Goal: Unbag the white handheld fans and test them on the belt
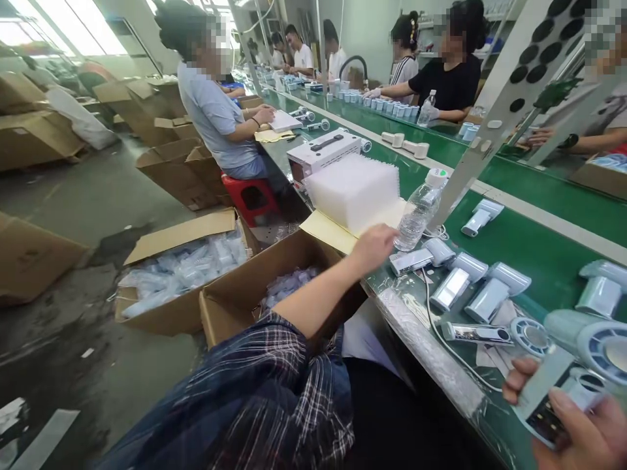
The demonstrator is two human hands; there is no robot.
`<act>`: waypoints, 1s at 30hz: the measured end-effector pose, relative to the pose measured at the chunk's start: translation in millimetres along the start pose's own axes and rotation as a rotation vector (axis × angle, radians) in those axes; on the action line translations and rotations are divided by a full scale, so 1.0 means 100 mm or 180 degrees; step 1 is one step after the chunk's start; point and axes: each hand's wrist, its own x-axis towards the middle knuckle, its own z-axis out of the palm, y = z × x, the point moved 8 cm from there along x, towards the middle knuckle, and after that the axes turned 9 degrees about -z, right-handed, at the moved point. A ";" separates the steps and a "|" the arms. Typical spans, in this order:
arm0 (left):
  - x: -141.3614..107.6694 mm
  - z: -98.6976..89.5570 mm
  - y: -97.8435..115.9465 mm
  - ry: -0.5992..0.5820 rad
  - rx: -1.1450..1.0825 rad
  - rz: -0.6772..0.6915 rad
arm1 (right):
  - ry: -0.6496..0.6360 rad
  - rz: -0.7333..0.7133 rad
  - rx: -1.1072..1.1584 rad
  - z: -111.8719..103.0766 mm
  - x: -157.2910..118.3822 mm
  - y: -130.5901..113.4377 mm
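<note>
At the lower right, my right hand (578,418) is wrapped round the handle of a light blue handheld fan (543,391), its round slotted head pointing right. My left hand (375,247) is beside a clear plastic bottle (420,209), at the front corner of a stack of white foam sheets (355,189); its fingers are bent and partly hidden, and whether they hold anything does not show. Between the hands several similar fans lie on the green table, among them one with a shiny handle (475,333). A thin white cable (435,320) runs beside them.
Two open cardboard boxes with wrapped parts (181,267) (289,287) stand left of the table edge. Behind the foam is a white device (323,153). A slanted metal post (470,156) rises from the table. A person in light blue (210,111) sits on a red stool (252,199); others work across the table.
</note>
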 end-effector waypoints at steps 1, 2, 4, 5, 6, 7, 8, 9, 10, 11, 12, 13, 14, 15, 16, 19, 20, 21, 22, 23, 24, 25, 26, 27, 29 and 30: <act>0.12 0.00 -0.23 0.0010 0.0098 -0.0206 | 0.0060 0.0104 -0.0076 0.10 -0.03 -0.04; 0.21 0.03 -0.41 -0.0016 0.0172 -0.0322 | 0.0092 0.0212 -0.0134 0.22 -0.07 -0.07; 0.35 0.14 -0.60 -0.0115 0.0277 -0.0394 | 0.0063 0.0323 -0.0153 0.44 -0.11 -0.13; 0.38 0.20 -0.63 -0.0177 0.0308 -0.0384 | 0.0021 0.0309 -0.0132 0.54 -0.13 -0.15; 0.40 0.25 -0.64 -0.0235 0.0326 -0.0365 | -0.0026 0.0260 -0.0096 0.61 -0.14 -0.17; 0.41 0.30 -0.63 -0.0287 0.0333 -0.0347 | -0.0074 0.0197 -0.0060 0.67 -0.14 -0.18; 0.42 0.32 -0.62 -0.0327 0.0331 -0.0335 | -0.0122 0.0135 -0.0032 0.71 -0.15 -0.19; 0.43 0.34 -0.61 -0.0356 0.0319 -0.0326 | -0.0169 0.0092 -0.0020 0.73 -0.16 -0.19; 0.44 0.34 -0.61 -0.0377 0.0298 -0.0316 | -0.0217 0.0075 -0.0019 0.73 -0.17 -0.18; 0.46 0.33 -0.61 -0.0394 0.0270 -0.0303 | -0.0250 0.0061 -0.0022 0.73 -0.18 -0.18; 0.49 0.31 -0.61 -0.0408 0.0239 -0.0285 | -0.0278 0.0046 -0.0035 0.72 -0.19 -0.17; 0.51 0.29 -0.60 -0.0417 0.0207 -0.0264 | -0.0304 0.0030 -0.0056 0.71 -0.20 -0.18; 0.52 0.25 -0.58 -0.0414 0.0175 -0.0243 | -0.0328 0.0006 -0.0081 0.70 -0.21 -0.18; 0.52 0.20 -0.54 -0.0392 0.0144 -0.0224 | -0.0353 -0.0017 -0.0109 0.68 -0.23 -0.19; 0.49 0.13 -0.47 -0.0345 0.0117 -0.0212 | -0.0371 -0.0035 -0.0139 0.67 -0.24 -0.19; 0.23 -0.14 -0.05 -0.0078 -0.0130 -0.0091 | -0.0391 -0.0045 -0.0199 0.64 -0.26 -0.18; 0.10 -0.24 0.18 -0.0003 -0.0376 0.0052 | -0.0393 -0.0039 -0.0203 0.65 -0.26 -0.17; -0.06 -0.35 0.45 0.0077 -0.0969 0.0345 | -0.0396 -0.0036 -0.0202 0.65 -0.26 -0.16; -0.22 -0.44 0.75 0.0021 -0.1627 0.0728 | -0.0407 -0.0033 -0.0203 0.66 -0.26 -0.15; -0.37 -0.50 1.01 -0.0086 -0.2176 0.1041 | -0.0424 -0.0031 -0.0212 0.68 -0.26 -0.15; -0.50 -0.56 1.23 -0.0136 -0.2622 0.1250 | -0.0445 -0.0031 -0.0232 0.70 -0.27 -0.15; -0.59 -0.58 1.41 -0.0187 -0.2934 0.1359 | -0.0467 -0.0040 -0.0259 0.71 -0.27 -0.16; -0.66 -0.57 1.54 -0.0210 -0.3108 0.1398 | -0.0480 -0.0058 -0.0291 0.72 -0.28 -0.17; -0.70 -0.55 1.63 -0.0188 -0.3163 0.1391 | -0.0480 -0.0078 -0.0329 0.72 -0.29 -0.18; -0.73 -0.48 1.72 -0.0051 -0.3019 0.1349 | -0.0434 -0.0103 -0.0407 0.70 -0.31 -0.20; -0.74 -0.44 1.74 0.0037 -0.2896 0.1345 | -0.0395 -0.0097 -0.0441 0.68 -0.33 -0.20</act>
